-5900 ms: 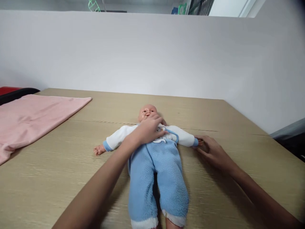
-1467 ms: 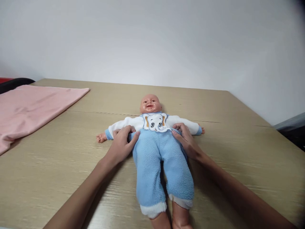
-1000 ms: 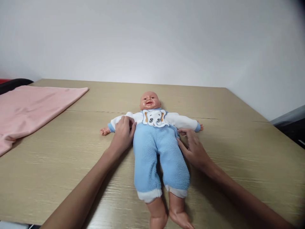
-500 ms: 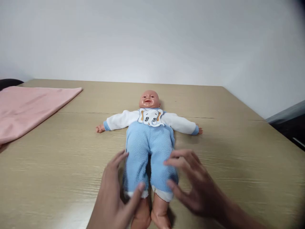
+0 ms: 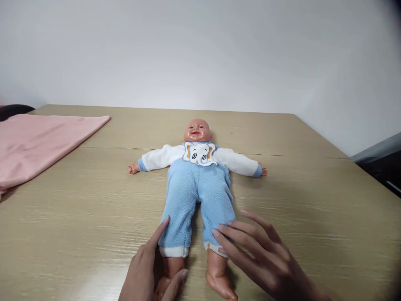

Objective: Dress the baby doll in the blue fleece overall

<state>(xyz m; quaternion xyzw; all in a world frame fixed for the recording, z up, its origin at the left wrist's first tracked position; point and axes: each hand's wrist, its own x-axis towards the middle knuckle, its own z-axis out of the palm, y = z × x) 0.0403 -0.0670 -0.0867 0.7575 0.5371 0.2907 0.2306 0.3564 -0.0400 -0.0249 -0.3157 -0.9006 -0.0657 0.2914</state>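
A baby doll in blue fleece pants and a white-sleeved top with an elephant bib lies on its back, arms stretched out sideways and legs apart. My left hand is at the doll's leg on the left. Its index fingertip rests along the outside of the pant leg and its thumb reaches across the bare ankle, partly hiding the foot. Beside the other leg, my right hand has its fingers stretched and spread, the fingertips touching or just over the lower pant leg near the white cuff. Neither hand shows a closed grip.
A pink cloth lies at the left of the wooden table. A pale wall stands behind the table. Dark objects sit beyond the right edge, and a black curved shape shows at the far left.
Both hands have moved down toward the doll's lower legs. The doll's legs have spread farther apart, and its feet now point more outward.
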